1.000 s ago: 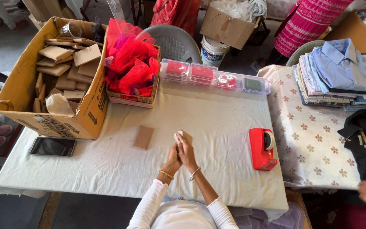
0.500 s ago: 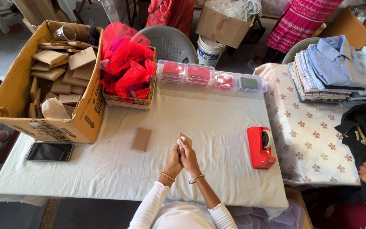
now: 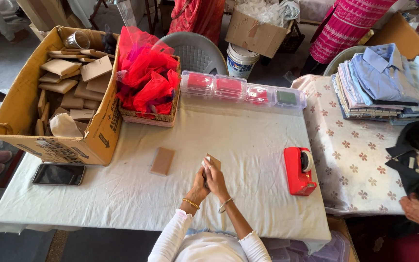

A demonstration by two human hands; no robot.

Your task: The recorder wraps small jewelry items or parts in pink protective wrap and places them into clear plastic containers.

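A small brown card [image 3: 213, 160] is pinched between both hands above the middle of the surface [image 3: 248, 140]. The left hand [image 3: 201, 179] and right hand [image 3: 216, 177] press together, each grip closed on the card, whose top corner sticks out above the fingers.

A second brown card [image 3: 163, 160] lies flat on the surface, just to the left of the hands and apart from them.

Containers: one big cardboard box [image 3: 93, 131] stands at the left edge, filled with many stacked brown cards, a metal cup at its back. Beside it, touching, one woven basket [image 3: 146, 119] holds bunched red net fabric [image 3: 146, 77]. At the far edge four clear plastic boxes [image 3: 242, 90] sit in a row; three hold something red, the fourth something green.

One red tape dispenser [image 3: 299, 170] stands to the right of the hands. One black phone [image 3: 58, 173] lies flat near the left front, before the cardboard box. On the neighbouring flowered cloth [image 3: 350, 155] rests one pile of folded shirts [image 3: 384, 82]. Another person's hand [image 3: 415, 208] shows at the lower right.

Against the frame half a second ago, the hands and card are in nearly the same place, and the loose card, dispenser and phone have not moved.
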